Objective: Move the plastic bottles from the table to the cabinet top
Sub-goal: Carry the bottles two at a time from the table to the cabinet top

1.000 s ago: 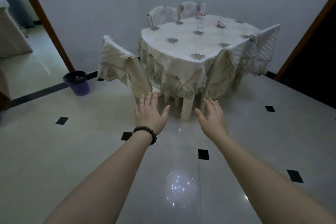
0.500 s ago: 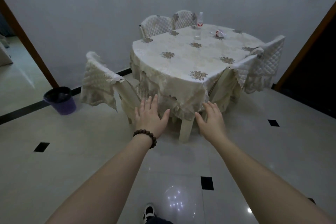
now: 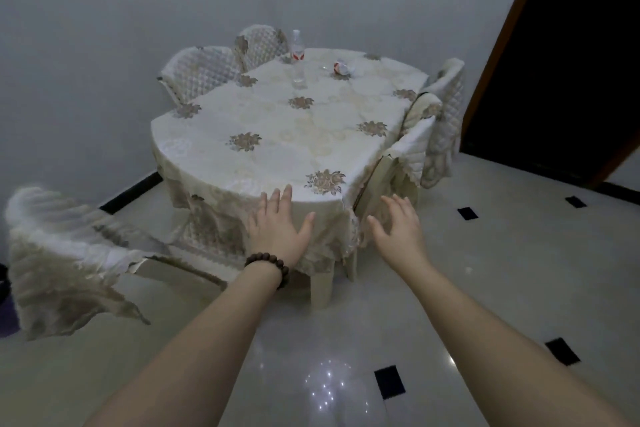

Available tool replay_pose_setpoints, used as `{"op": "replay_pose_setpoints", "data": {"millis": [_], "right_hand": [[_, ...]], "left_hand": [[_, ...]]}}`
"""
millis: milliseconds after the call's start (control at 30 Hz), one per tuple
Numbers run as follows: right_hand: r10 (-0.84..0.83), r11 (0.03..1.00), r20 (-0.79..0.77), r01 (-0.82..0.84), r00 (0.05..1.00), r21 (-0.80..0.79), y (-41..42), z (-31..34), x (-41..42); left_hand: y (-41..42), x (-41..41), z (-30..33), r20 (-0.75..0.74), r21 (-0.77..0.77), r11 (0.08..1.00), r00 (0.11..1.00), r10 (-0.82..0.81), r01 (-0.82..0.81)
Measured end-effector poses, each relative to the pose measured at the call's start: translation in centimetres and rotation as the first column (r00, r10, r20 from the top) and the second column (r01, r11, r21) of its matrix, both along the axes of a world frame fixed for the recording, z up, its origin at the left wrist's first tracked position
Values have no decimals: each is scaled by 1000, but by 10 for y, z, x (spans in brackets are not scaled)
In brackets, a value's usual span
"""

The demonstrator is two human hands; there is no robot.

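A clear plastic bottle with a red label [image 3: 297, 47] stands upright at the far edge of the round table [image 3: 277, 139], which wears a cream flowered cloth. A second, crumpled bottle with a red label [image 3: 342, 67] lies on its side to the right of it. A small clear object [image 3: 299, 79] stands in front of the upright bottle; what it is I cannot tell. My left hand [image 3: 278, 230], with a bead bracelet on the wrist, and my right hand [image 3: 398, 230] are stretched out open at the table's near edge, holding nothing. No cabinet shows.
Covered chairs ring the table: one at the near left [image 3: 65, 260], two at the back [image 3: 204, 74], two on the right [image 3: 440, 121]. A dark doorway [image 3: 571, 55] opens at the right. The tiled floor [image 3: 485, 288] lies between me and the table.
The table has come much closer and larger as I walked up to it. The purple bin has slid almost out of view at the left. Both hands stay open and outstretched.
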State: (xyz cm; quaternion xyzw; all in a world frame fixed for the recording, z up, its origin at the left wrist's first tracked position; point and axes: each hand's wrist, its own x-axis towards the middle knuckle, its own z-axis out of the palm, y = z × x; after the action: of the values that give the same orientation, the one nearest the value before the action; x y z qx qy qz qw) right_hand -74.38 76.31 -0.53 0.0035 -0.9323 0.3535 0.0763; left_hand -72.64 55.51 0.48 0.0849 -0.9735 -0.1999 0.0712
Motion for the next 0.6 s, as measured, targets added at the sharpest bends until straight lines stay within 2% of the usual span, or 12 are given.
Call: {"op": "replay_pose_setpoints", "data": {"millis": [333,600], "right_hand": [[-180,984,-11,180,984,5,136,-10,-140],[-209,977,-4,209,978,30,277,7,-278]], "left_hand": [[134,-173,-8,-8,-17,982,982,-187,187],[276,-324,6,-40,31,983,983,-181,182]]}}
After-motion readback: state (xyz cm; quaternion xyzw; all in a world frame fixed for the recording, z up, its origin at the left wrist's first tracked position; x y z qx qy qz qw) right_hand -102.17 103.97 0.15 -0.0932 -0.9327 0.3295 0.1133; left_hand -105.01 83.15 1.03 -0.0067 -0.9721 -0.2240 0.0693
